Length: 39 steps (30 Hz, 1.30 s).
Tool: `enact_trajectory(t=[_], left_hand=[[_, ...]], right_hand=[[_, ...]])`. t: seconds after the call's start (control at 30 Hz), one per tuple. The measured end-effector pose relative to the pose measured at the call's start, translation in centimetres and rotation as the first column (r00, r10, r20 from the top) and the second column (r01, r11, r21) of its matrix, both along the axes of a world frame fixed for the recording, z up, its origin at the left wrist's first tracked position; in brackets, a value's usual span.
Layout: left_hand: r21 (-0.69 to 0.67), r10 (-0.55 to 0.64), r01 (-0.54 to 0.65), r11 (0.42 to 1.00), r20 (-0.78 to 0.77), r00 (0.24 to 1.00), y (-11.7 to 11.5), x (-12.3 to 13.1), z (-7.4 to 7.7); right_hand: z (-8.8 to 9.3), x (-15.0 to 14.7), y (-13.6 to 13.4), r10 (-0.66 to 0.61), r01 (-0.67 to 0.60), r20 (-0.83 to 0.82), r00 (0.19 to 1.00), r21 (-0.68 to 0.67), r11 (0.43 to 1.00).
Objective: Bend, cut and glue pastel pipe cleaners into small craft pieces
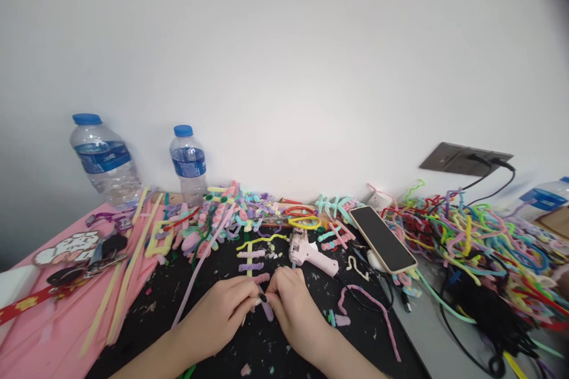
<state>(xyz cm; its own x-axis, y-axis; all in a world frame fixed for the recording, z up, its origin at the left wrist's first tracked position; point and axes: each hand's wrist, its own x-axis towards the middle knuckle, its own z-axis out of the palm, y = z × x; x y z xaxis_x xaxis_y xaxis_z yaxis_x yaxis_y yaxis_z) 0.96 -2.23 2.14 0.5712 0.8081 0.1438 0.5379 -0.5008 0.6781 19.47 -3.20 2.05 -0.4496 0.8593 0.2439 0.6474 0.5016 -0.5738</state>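
My left hand and my right hand meet above the black mat, fingertips closed in a pinch. Between them shows something small, dark and whitish, too small to name. A short lilac pipe-cleaner piece hangs just below the fingertips. Directly beyond the hands lies a row of short fuzzy bars in pink and purple across a yellow-green stem. Close to my right hand is a pale pink glue gun, lying on its side. A long lilac pipe cleaner runs past my left wrist.
Bent pipe cleaners heap at the right beside a phone. Two water bottles stand against the wall. Keys and yellow strips rest on pink sheets at left. Black cables run from a wall socket.
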Motion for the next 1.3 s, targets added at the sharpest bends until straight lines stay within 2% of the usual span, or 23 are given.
enact_trajectory(t=[0.17,0.3,0.4,0.53,0.63,0.77,0.83,0.93,1.03,1.13,1.3], left_hand=[[-0.037,0.015,-0.013,0.999,0.05,0.999,0.3,0.0,0.1],[-0.069,0.064,-0.055,0.996,0.136,0.989,0.5,0.0,0.1],[-0.183,0.088,-0.045,0.982,0.238,0.967,0.5,0.0,0.0],[-0.372,0.171,-0.022,0.928,0.372,0.912,0.8,-0.1,-0.1],[-0.486,0.196,0.045,0.873,0.433,0.88,1.0,-0.1,-0.3],[-0.57,0.2,0.113,0.814,0.457,0.866,1.1,0.1,-0.6],[-0.583,0.198,0.132,0.802,0.468,0.861,1.1,0.2,-0.7],[-0.592,0.221,0.139,0.794,0.495,0.84,1.3,0.2,-0.9],[-0.591,0.23,0.152,0.792,0.52,0.823,1.3,0.1,-1.0],[-0.585,0.171,0.188,0.789,0.502,0.848,1.0,0.2,-1.0],[-0.57,0.085,0.187,0.8,0.416,0.906,0.5,0.5,-0.3]], right_hand=[[0.9,0.2,-0.2,-0.008,0.009,-0.051,0.999,0.016,1.0],[1.2,0.5,-0.3,-0.061,0.065,-0.106,0.992,0.036,0.997],[0.9,0.7,-0.1,-0.102,0.109,-0.147,0.984,0.039,0.993],[0.6,0.8,0.1,-0.101,0.109,-0.267,0.958,0.015,0.994],[0.7,0.9,0.1,-0.068,0.078,-0.323,0.944,0.02,0.997],[0.6,0.9,0.2,-0.034,0.046,-0.371,0.928,0.024,0.999],[0.5,0.8,0.2,-0.067,0.055,-0.413,0.908,-0.04,0.998],[0.2,0.7,0.2,-0.194,0.068,-0.526,0.828,-0.249,0.966],[-0.1,0.5,0.2,-0.258,-0.026,-0.615,0.745,-0.413,0.91],[-0.1,0.5,0.2,-0.19,-0.111,-0.598,0.779,-0.43,0.896],[0.7,0.4,0.1,-0.021,-0.166,-0.523,0.852,-0.308,0.937]])
